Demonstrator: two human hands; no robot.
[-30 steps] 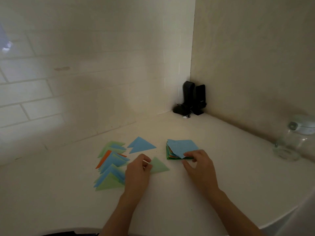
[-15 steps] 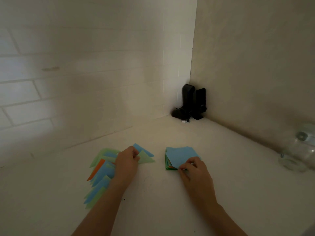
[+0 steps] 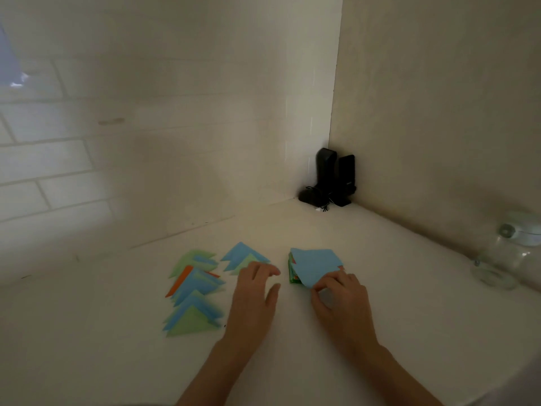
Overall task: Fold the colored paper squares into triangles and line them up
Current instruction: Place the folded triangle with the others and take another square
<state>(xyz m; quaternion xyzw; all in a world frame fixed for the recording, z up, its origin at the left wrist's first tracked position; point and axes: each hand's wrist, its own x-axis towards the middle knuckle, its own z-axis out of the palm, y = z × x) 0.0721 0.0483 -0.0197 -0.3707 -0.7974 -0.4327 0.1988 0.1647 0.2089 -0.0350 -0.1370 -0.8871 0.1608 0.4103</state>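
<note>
A column of folded triangles (image 3: 194, 294) in blue, green and orange lies overlapped at the left. Beside it a second column starts with a blue triangle (image 3: 240, 252) and a light green triangle (image 3: 244, 265) tucked under its near edge. My left hand (image 3: 254, 291) lies flat with fingers spread, its fingertips on the green triangle's right corner. To the right sits a stack of colored paper squares (image 3: 313, 265) with a blue sheet on top. My right hand (image 3: 339, 300) pinches the near corner of that top blue sheet.
Two black upright devices (image 3: 333, 177) with cables stand in the back corner where the tiled wall meets the plain wall. A clear glass jar (image 3: 509, 253) with a pale lid stands at the right against the wall. The white counter's front edge curves at the lower right.
My left hand carried the green triangle up to the blue one, set it down and drew back to the right. My right hand stays on the blue top sheet's corner.
</note>
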